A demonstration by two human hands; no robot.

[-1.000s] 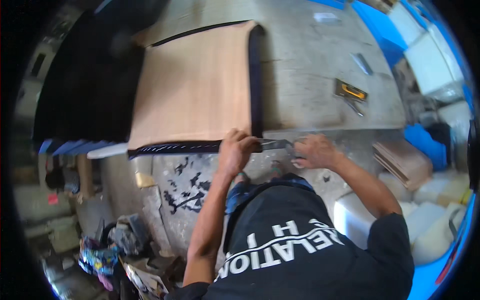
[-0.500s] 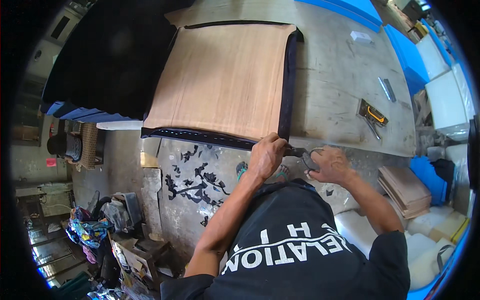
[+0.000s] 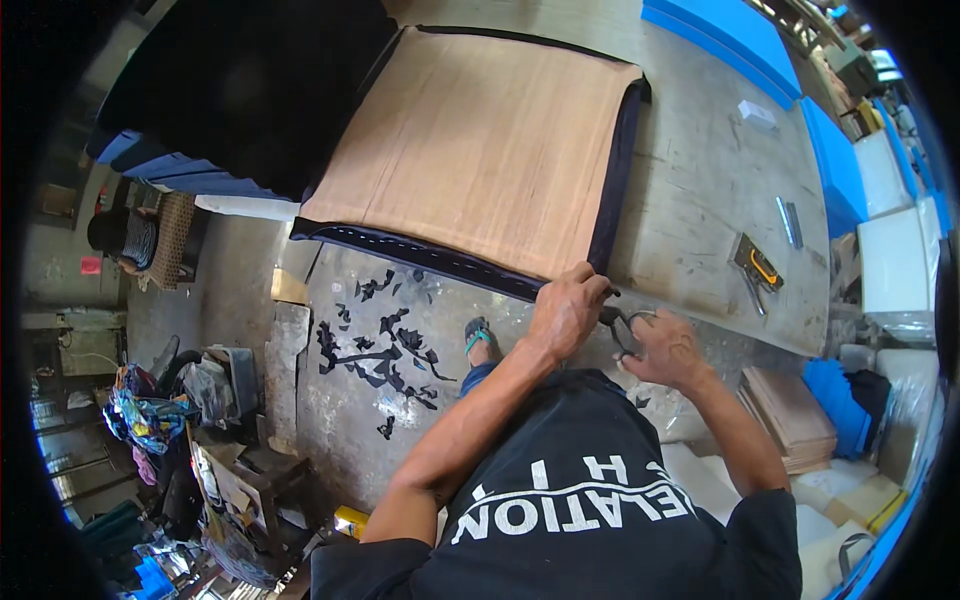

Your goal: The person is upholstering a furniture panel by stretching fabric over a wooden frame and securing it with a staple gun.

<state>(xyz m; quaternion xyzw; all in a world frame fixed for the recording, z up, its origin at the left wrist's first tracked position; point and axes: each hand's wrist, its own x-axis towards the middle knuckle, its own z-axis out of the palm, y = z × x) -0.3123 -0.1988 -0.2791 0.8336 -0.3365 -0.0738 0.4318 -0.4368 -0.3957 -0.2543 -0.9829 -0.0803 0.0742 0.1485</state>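
A tan wooden panel (image 3: 470,150) lies on the worktable with black fabric (image 3: 620,170) folded along its edges, the front strip dotted with small light marks. My left hand (image 3: 562,312) pinches the fabric at the near right corner, its fingertips over the edge. Just right of it, my right hand (image 3: 668,350) grips the dark handles of scissors (image 3: 618,330); the blades point toward that corner and are partly hidden by my left hand.
A staple gun (image 3: 757,265), metal strips (image 3: 790,222) and small white box (image 3: 757,113) lie rightward on the table (image 3: 720,200). Black fabric stack (image 3: 230,90) is left. Scraps (image 3: 385,355) litter the floor; boards (image 3: 785,420), blue foam (image 3: 835,165) are right. A person (image 3: 130,240) is far left.
The panel and table have shifted rightward in the view. My left hand has moved right with the corner, and my right hand with the scissors has drifted slightly right and down.
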